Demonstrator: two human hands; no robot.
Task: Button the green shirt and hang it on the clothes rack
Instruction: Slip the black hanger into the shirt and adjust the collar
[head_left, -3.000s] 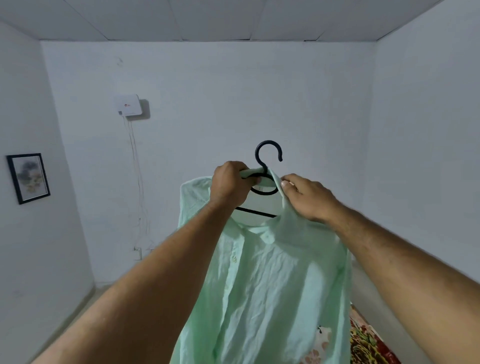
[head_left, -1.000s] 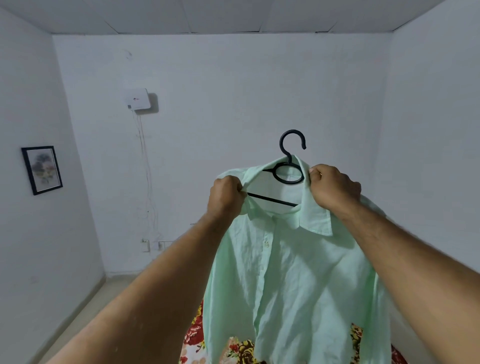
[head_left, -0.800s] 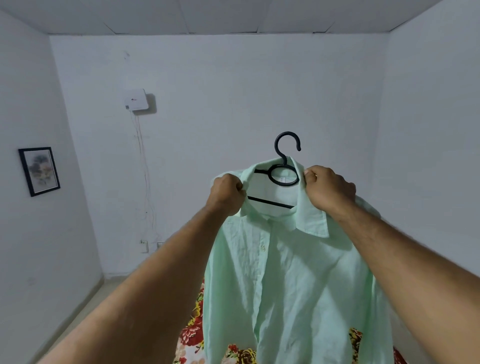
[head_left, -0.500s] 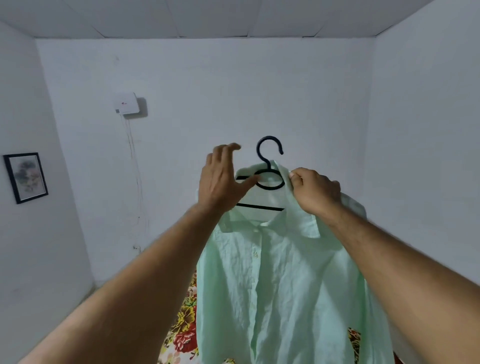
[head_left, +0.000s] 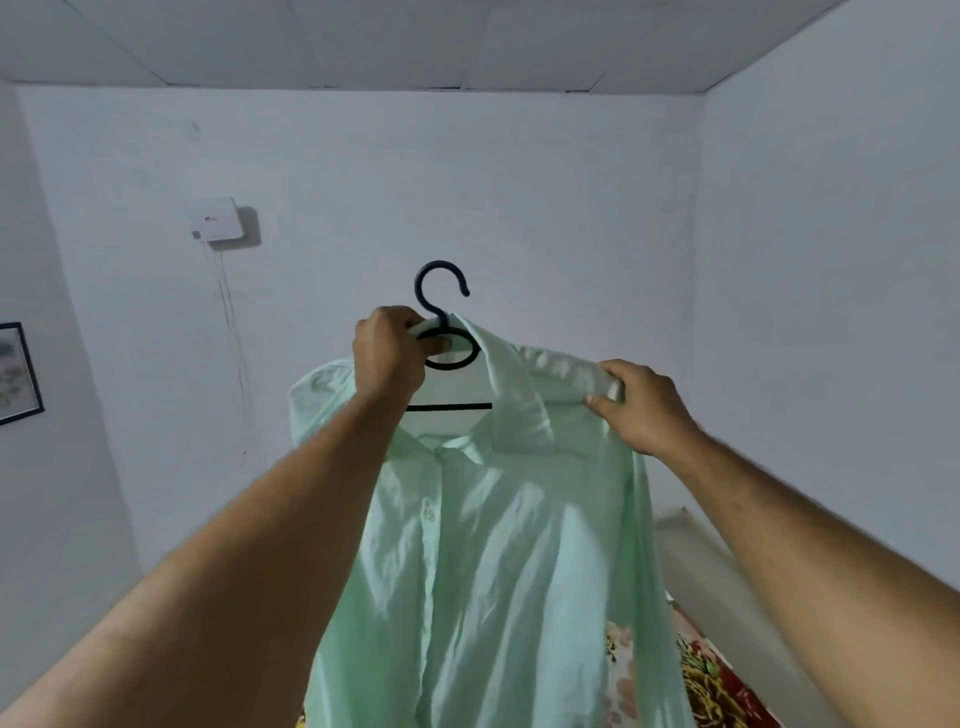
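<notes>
Head view: the fingers of my left hand (head_left: 387, 358) are clamped on the black hanger (head_left: 452, 407) and the collar. My right hand (head_left: 641, 408), at 3 o'clock of it, pinches the shoulder of the green shirt (head_left: 493, 571), which hangs toward 6 o'clock.

The black hanger (head_left: 452, 407) is doing the carrying here, held up in the air. The green shirt (head_left: 493, 545) is hanging from it, its collar lying round the ring under the hook and its front falling straight down. The left hand (head_left: 387, 353) is gripping the hanger just below the hook. The right hand (head_left: 641, 402) is pinching the shirt's shoulder out to the side. Low down behind the shirt a flowered cloth (head_left: 717, 680) is showing, mostly hidden.
</notes>
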